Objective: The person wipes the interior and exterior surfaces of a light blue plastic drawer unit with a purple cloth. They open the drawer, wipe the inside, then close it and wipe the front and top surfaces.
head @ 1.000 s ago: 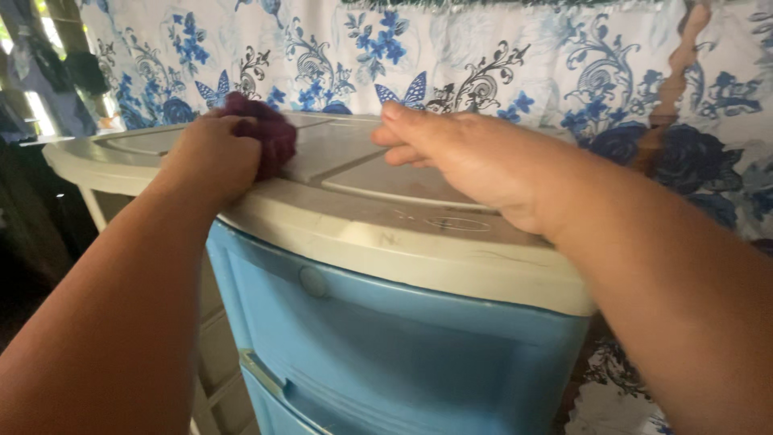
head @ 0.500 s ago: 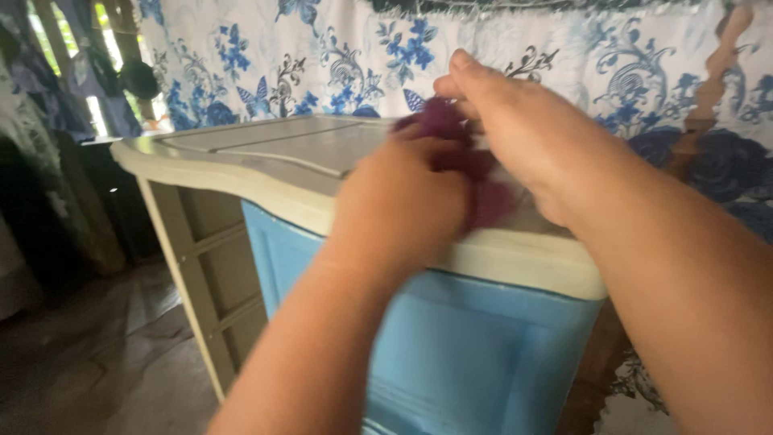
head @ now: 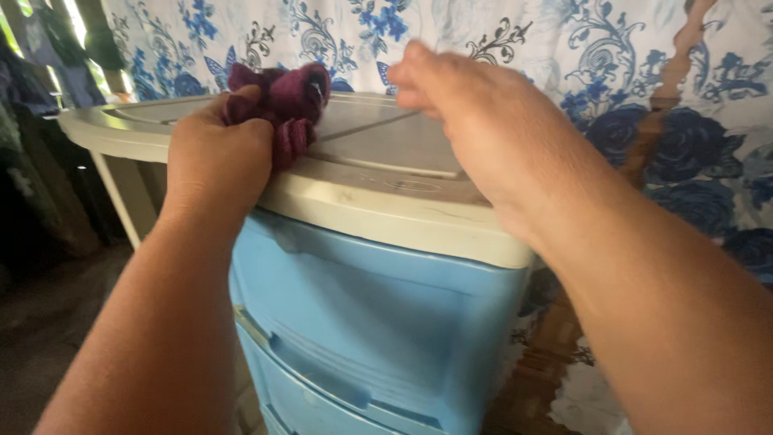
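Maroon cloth (head: pixel 282 101), upper left of centre: soft, nubbly knit or terry, matt, bunched. Cabinet top (head: pixel 386 185): grey-beige moulded plastic, smooth, dull sheen, scuffed and marked along the front edge. Drawer fronts (head: pixel 362 322), lower centre: light blue plastic, smooth, slightly glossy. Curtain (head: pixel 644 72), across the top: thin printed cloth, matt, wrinkled.

We have one view only, worn on the head (no second view shares the scene), facing forward and slightly down, very near the beige cabinet top (head: pixel 386 161), with the floral curtain (head: pixel 612 56) filling the upper frame.
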